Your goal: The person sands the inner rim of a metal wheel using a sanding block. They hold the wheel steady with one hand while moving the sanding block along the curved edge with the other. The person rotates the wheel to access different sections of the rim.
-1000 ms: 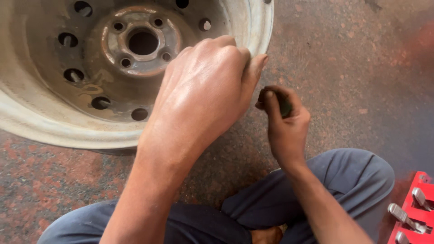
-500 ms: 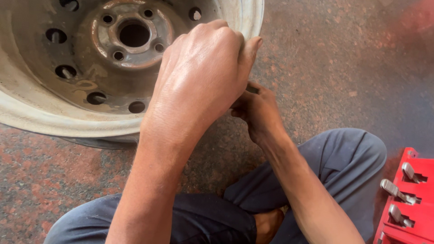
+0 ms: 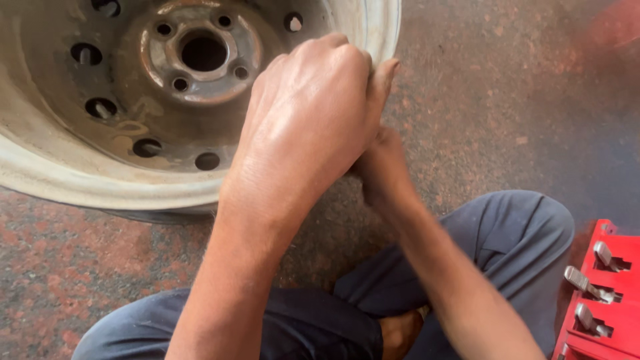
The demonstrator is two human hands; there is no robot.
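Both hands meet at the near right edge of the steel wheel rim (image 3: pixel 167 180) lying on the floor: left hand (image 3: pixel 307 127) curled over top, right hand (image 3: pixel 383 170) tucked underneath, grips hidden, can't tell.

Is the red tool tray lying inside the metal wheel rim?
No, the red tool tray lies on the floor at the lower right, well apart from the wheel rim.
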